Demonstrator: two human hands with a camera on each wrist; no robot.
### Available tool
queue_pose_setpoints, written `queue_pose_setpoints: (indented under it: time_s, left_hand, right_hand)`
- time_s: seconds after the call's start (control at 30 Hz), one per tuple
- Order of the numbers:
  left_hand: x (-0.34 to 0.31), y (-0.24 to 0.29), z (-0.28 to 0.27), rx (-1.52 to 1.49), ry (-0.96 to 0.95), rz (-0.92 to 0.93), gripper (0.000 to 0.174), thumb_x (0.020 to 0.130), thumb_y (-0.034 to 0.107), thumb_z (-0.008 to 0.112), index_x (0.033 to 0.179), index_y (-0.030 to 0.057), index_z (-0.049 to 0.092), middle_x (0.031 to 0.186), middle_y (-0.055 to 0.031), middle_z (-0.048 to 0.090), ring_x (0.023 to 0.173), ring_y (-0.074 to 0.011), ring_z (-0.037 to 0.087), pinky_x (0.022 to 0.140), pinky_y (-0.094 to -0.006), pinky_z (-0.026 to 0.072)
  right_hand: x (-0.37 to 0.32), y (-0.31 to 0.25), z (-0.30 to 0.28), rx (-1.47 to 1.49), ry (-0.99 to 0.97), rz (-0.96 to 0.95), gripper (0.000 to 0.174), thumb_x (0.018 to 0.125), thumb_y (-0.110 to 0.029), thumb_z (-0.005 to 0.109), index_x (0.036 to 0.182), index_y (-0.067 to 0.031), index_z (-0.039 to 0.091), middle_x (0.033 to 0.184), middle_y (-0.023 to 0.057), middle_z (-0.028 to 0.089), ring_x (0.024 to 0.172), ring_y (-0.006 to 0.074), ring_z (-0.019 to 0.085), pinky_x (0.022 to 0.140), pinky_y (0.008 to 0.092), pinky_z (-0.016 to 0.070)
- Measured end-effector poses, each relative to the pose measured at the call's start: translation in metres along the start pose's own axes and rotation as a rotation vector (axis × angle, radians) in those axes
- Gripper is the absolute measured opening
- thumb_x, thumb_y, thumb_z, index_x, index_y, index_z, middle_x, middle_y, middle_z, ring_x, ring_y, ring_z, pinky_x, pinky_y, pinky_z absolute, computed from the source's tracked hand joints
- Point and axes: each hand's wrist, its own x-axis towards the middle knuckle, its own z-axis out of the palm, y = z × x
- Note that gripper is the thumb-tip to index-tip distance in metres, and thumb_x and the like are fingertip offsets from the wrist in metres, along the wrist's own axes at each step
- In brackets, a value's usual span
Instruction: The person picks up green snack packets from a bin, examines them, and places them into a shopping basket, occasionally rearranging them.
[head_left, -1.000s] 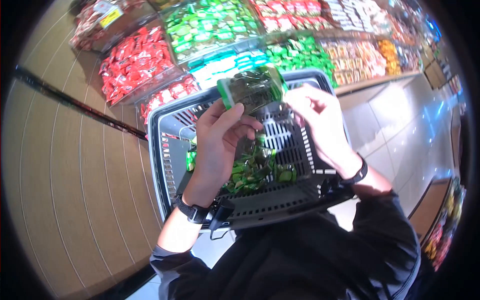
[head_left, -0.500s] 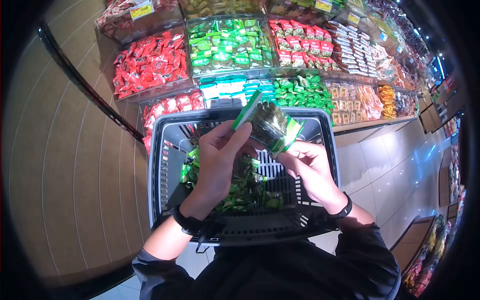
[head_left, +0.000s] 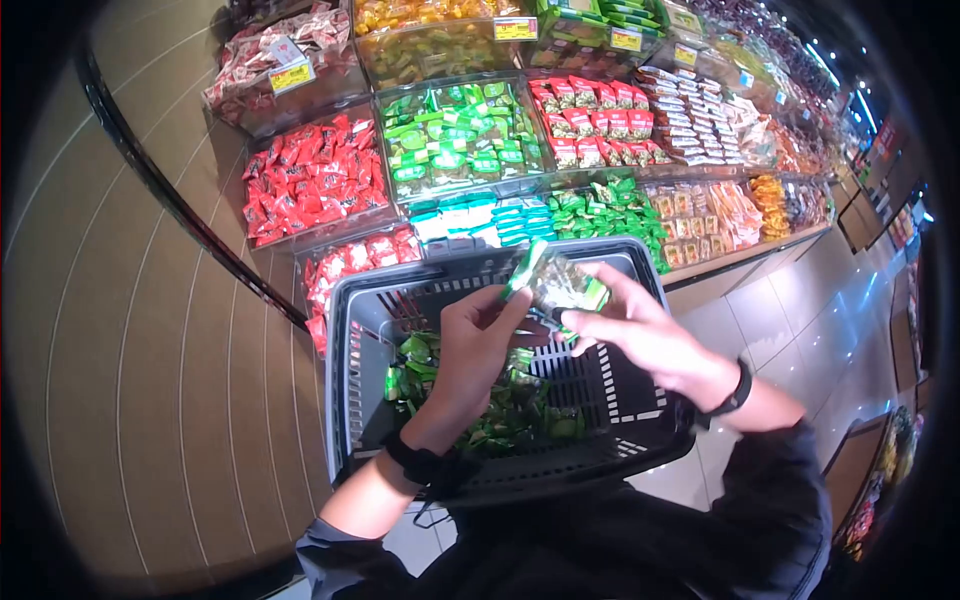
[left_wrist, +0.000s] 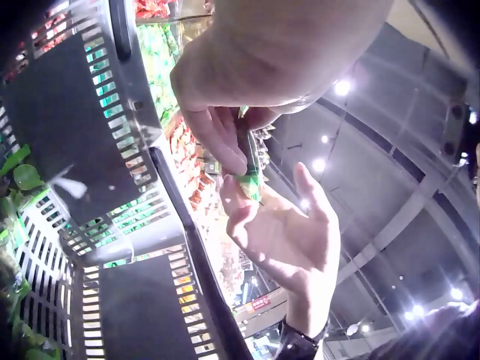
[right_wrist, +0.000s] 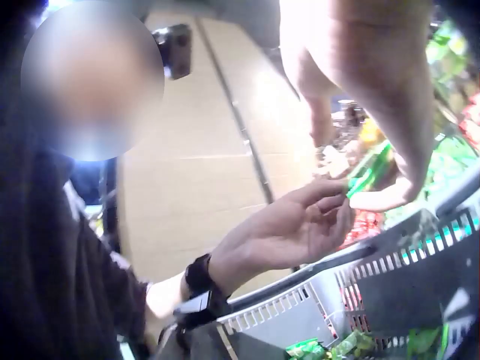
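Note:
A clear packet with green ends is held above a grey basket in the head view. The left hand pinches its left end between thumb and fingers. At the packet's other end, the right hand has its thumb and fingertips on the edge. In the left wrist view the packet shows edge-on between the left hand and the right hand. Several similar green packets lie in the basket's left and middle part.
Beyond the basket stand display bins of red packets, green packets and blue packets. A wood-toned panel with a dark rail is on the left. Tiled floor lies to the right.
The packet has tilted and turned in the hands, and the right hand has shifted from its lower corner to its right side. The head view has moved, showing more of the upper bins.

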Motion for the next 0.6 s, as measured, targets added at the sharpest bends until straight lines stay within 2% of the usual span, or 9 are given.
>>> queue_pose_setpoints:
  time_s: [0.07, 0.2, 0.23, 0.27, 0.3, 0.37, 0.47, 0.53, 0.6]
  left_hand:
    - [0.001, 0.005, 0.001, 0.003, -0.034, 0.024, 0.021, 0.100, 0.016, 0.062, 0.105, -0.0038, 0.068, 0.088, -0.0098, 0.071, 0.078, -0.0183, 0.072, 0.075, -0.0328, 0.0618]
    - [0.005, 0.013, 0.001, -0.125, 0.095, -0.008, 0.022, 0.100, 0.019, 0.062, 0.107, -0.0016, 0.067, 0.094, -0.0088, 0.071, 0.086, -0.0174, 0.070, 0.076, -0.0330, 0.0616]
    - [0.006, 0.011, -0.001, -0.114, 0.100, -0.008, 0.022, 0.100, 0.020, 0.062, 0.110, -0.0001, 0.065, 0.096, -0.0080, 0.070, 0.087, -0.0161, 0.069, 0.075, -0.0327, 0.0609]
    - [0.005, 0.005, -0.005, -0.119, 0.113, -0.011, 0.022, 0.100, 0.020, 0.062, 0.110, -0.0001, 0.065, 0.096, -0.0080, 0.070, 0.087, -0.0161, 0.069, 0.075, -0.0327, 0.0609]
    - [0.009, 0.002, -0.010, -0.102, 0.047, -0.061, 0.022, 0.100, 0.019, 0.062, 0.111, 0.0006, 0.065, 0.095, -0.0074, 0.069, 0.086, -0.0156, 0.069, 0.075, -0.0324, 0.0604]
    - [0.011, -0.003, -0.015, -0.121, -0.071, -0.134, 0.018, 0.100, 0.017, 0.061, 0.112, 0.0031, 0.062, 0.093, -0.0069, 0.069, 0.085, -0.0148, 0.069, 0.074, -0.0315, 0.0592]
    - [0.006, 0.003, -0.005, -0.132, -0.097, -0.116, 0.017, 0.101, 0.014, 0.058, 0.115, 0.0037, 0.057, 0.092, -0.0094, 0.069, 0.084, -0.0164, 0.069, 0.076, -0.0320, 0.0590]
    - [0.004, 0.008, -0.003, -0.127, -0.131, -0.109, 0.018, 0.101, 0.013, 0.058, 0.115, 0.0034, 0.057, 0.092, -0.0101, 0.069, 0.084, -0.0168, 0.069, 0.076, -0.0321, 0.0590]
    - [0.005, 0.013, -0.002, -0.121, -0.165, -0.112, 0.018, 0.101, 0.013, 0.057, 0.116, 0.0031, 0.056, 0.091, -0.0107, 0.069, 0.084, -0.0171, 0.069, 0.076, -0.0322, 0.0590]
  right_hand:
    - [0.014, -0.005, -0.008, -0.187, 0.008, -0.003, 0.036, 0.093, -0.016, 0.073, 0.124, -0.0009, 0.060, 0.104, 0.0041, 0.069, 0.089, 0.0114, 0.066, 0.070, 0.0281, 0.0567]
    - [0.051, -0.053, -0.017, -0.503, 0.050, -0.061, 0.030, 0.090, -0.018, 0.078, 0.112, -0.0010, 0.068, 0.094, 0.0034, 0.071, 0.077, 0.0084, 0.063, 0.070, 0.0256, 0.0516]
    - [0.071, -0.059, -0.025, -0.530, 0.063, -0.165, 0.030, 0.089, -0.019, 0.078, 0.111, -0.0004, 0.069, 0.094, 0.0052, 0.072, 0.075, 0.0098, 0.063, 0.071, 0.0273, 0.0510]
    - [0.099, -0.064, -0.039, -0.767, 0.111, -0.539, 0.032, 0.089, -0.023, 0.078, 0.108, 0.0012, 0.069, 0.090, 0.0066, 0.072, 0.073, 0.0122, 0.061, 0.071, 0.0298, 0.0510]
    - [0.117, -0.082, -0.041, -0.977, 0.261, -0.509, 0.035, 0.087, -0.025, 0.079, 0.107, 0.0024, 0.069, 0.082, 0.0093, 0.071, 0.068, 0.0157, 0.060, 0.068, 0.0341, 0.0504]
    - [0.181, -0.094, -0.064, -1.150, 0.228, -0.713, 0.037, 0.084, -0.026, 0.079, 0.106, 0.0034, 0.070, 0.070, 0.0177, 0.066, 0.060, 0.0267, 0.062, 0.060, 0.0418, 0.0475]
    - [0.261, -0.095, -0.083, -1.561, 0.175, -1.137, 0.020, 0.083, -0.012, 0.071, 0.096, 0.0019, 0.064, 0.085, 0.0195, 0.065, 0.084, 0.0346, 0.066, 0.075, 0.0454, 0.0526]
    - [0.301, -0.092, -0.086, -1.755, 0.126, -1.039, 0.021, 0.078, -0.008, 0.067, 0.096, 0.0001, 0.061, 0.095, 0.0174, 0.065, 0.100, 0.0338, 0.064, 0.083, 0.0454, 0.0535]
    - [0.335, -0.086, -0.091, -1.879, 0.147, -1.112, 0.022, 0.078, -0.008, 0.064, 0.098, -0.0008, 0.059, 0.095, 0.0132, 0.064, 0.098, 0.0308, 0.063, 0.081, 0.0417, 0.0546]
